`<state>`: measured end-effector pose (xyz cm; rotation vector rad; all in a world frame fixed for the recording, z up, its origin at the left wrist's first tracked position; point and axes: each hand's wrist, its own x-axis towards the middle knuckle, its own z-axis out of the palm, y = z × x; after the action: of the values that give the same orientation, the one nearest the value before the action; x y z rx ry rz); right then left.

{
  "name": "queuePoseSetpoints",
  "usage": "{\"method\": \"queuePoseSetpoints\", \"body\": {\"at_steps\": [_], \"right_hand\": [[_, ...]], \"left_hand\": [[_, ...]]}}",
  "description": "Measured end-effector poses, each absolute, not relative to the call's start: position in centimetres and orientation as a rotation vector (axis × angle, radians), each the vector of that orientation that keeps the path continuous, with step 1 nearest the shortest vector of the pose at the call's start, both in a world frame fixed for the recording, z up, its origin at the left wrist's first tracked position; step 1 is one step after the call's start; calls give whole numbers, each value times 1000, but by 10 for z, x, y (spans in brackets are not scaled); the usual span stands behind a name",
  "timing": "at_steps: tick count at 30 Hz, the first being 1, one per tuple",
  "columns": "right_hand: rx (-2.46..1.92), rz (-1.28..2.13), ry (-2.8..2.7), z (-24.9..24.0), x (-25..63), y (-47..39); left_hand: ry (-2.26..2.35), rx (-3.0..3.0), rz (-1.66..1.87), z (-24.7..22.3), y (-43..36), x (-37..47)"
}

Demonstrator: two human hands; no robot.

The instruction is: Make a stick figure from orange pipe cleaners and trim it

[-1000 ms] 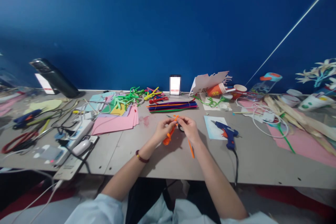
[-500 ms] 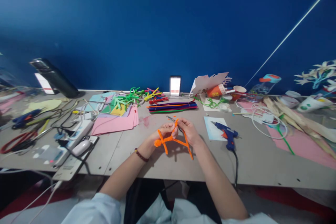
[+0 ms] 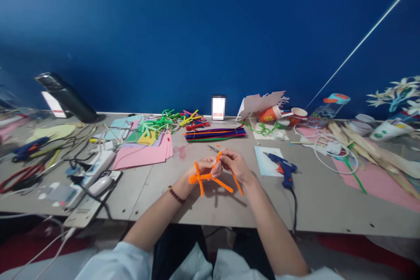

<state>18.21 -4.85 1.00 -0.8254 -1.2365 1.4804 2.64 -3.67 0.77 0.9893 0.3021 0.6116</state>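
Observation:
My left hand [image 3: 205, 167] is closed on an orange pipe-cleaner figure [image 3: 206, 177], which has a coiled knob at its left end and limbs sticking out. The fingers of my right hand [image 3: 235, 162] pinch an orange pipe cleaner [image 3: 237, 183] whose free end hangs below the palm. It rises to a bend between both hands; whether it is joined to the figure I cannot tell. Just beyond my fingertips lies a pointed metal tool [image 3: 213, 148], its rear hidden by my hands. Small orange scraps are beside it.
A bundle of coloured pipe cleaners [image 3: 215, 134] lies behind my hands, below an upright phone [image 3: 218, 107]. To the right is a blue glue gun [image 3: 285, 168] with its cord over the table edge. Pink paper [image 3: 141, 155] and a power strip [image 3: 95, 175] are left.
The orange figure has shifted slightly left and turned, its lower limb swinging away from the strand in my right hand. Both hands keep their hold.

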Motion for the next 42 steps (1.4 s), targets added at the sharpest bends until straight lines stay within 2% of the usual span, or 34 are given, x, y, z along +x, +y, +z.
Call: {"method": "queuePoseSetpoints", "body": {"at_steps": [7, 13, 18, 23, 27, 32, 37, 42], "right_hand": [[-938, 1355, -1121, 7, 178, -47], [-1029, 1200, -935, 3, 177, -40], [-1099, 1095, -902, 6, 178, -41], [-1160, 1004, -954, 5, 176, -42], [-1151, 989, -1045, 1, 173, -43], [-1139, 956, -1172, -4, 171, -43], [-1083, 869, -1306, -2, 173, -43], [-1030, 882, -1286, 0, 176, -42]], "left_hand": [[469, 768, 685, 11, -35, 29], [551, 680, 880, 19, -27, 19], [876, 1010, 1117, 22, -25, 15], [1313, 1769, 1540, 18, -35, 20], [1360, 2273, 1459, 11, -40, 26], [1327, 2404, 1346, 5, -40, 32], [1335, 2236, 1332, 8, -39, 30], [1069, 1660, 1177, 16, -35, 28]]}}
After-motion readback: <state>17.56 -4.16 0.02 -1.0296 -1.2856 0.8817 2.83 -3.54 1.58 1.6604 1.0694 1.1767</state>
